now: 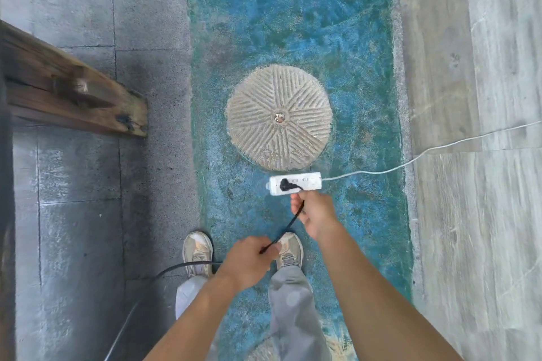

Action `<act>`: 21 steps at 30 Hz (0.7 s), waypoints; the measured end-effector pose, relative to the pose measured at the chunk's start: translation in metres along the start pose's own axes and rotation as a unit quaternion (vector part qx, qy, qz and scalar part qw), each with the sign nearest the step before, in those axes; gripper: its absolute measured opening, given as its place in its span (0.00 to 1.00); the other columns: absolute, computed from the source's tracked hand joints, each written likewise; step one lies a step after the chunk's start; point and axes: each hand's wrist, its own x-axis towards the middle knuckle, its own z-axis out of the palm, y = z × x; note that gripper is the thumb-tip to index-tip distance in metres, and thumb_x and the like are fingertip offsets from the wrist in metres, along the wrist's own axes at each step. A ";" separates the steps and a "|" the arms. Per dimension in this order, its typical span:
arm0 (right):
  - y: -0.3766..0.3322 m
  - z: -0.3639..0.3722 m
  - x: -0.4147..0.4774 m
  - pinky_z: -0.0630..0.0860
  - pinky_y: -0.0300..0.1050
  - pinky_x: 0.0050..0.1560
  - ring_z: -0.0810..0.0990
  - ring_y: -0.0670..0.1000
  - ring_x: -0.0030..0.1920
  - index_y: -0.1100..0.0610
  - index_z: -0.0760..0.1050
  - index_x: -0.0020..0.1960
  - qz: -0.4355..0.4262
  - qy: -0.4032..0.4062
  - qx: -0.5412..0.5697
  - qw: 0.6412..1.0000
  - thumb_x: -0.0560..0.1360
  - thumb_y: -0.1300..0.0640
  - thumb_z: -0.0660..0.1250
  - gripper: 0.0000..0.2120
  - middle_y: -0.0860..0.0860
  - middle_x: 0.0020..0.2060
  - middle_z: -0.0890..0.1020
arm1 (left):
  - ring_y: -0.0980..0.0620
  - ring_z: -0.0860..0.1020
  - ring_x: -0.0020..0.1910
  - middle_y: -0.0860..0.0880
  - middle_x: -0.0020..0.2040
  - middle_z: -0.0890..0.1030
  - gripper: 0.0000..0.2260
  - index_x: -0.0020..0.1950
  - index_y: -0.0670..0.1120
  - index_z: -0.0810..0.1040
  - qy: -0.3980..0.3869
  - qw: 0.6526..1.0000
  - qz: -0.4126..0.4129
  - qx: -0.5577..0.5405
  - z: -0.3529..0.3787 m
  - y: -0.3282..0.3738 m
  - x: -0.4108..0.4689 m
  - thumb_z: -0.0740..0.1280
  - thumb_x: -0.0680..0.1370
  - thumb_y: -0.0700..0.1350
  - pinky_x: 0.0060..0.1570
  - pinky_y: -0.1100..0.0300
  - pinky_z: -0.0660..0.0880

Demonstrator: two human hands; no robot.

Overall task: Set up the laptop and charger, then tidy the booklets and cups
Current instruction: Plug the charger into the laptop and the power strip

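A white power strip (305, 184) lies on the blue floor just below a round stone disc. A black plug (285, 184) sits in one of its sockets. The black charger cable (289, 224) runs from the plug down through both hands. My right hand (316, 214) grips the cable right below the strip. My left hand (252, 262) is closed on the same cable lower down, above my shoes. From there the cable trails off to the left over the grey tiles. No laptop, booklets or cups are in view.
The strip's white cord (410, 161) runs right across pale planks. The round grooved stone disc (279, 117) is set in the blue strip. A dark wooden beam (73, 91) juts in from the left. My two shoes (198, 252) stand at the blue strip's edge.
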 end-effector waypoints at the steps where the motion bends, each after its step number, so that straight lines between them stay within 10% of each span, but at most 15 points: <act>1: 0.009 0.002 0.002 0.76 0.38 0.27 0.75 0.50 0.31 0.66 0.75 0.47 0.016 -0.010 0.017 1.000 0.82 0.70 0.58 0.08 0.56 0.34 0.78 | 0.45 0.74 0.33 0.39 0.40 0.83 0.19 0.45 0.41 0.79 0.014 1.000 0.001 0.004 0.001 0.000 0.003 0.61 0.83 0.55 0.35 0.53 0.70; 13: 0.110 0.041 0.003 0.72 0.43 0.36 0.77 0.53 0.32 0.67 0.74 0.39 0.104 -0.108 0.068 0.986 0.81 0.73 0.54 0.16 0.57 0.27 0.80 | 0.41 0.81 0.53 0.43 0.52 0.83 0.13 0.62 0.48 0.78 0.014 0.977 -0.069 0.203 -0.011 -0.039 0.020 0.57 0.82 0.45 0.49 0.51 0.77; 21: 0.118 0.059 -0.016 0.83 0.43 0.43 0.83 0.55 0.52 0.60 0.59 0.79 0.108 -0.146 0.003 0.983 0.84 0.67 0.51 0.24 0.63 0.64 0.79 | 0.42 0.80 0.59 0.45 0.59 0.81 0.12 0.63 0.48 0.74 0.031 0.951 -0.128 0.279 -0.029 -0.069 0.000 0.62 0.81 0.50 0.54 0.51 0.77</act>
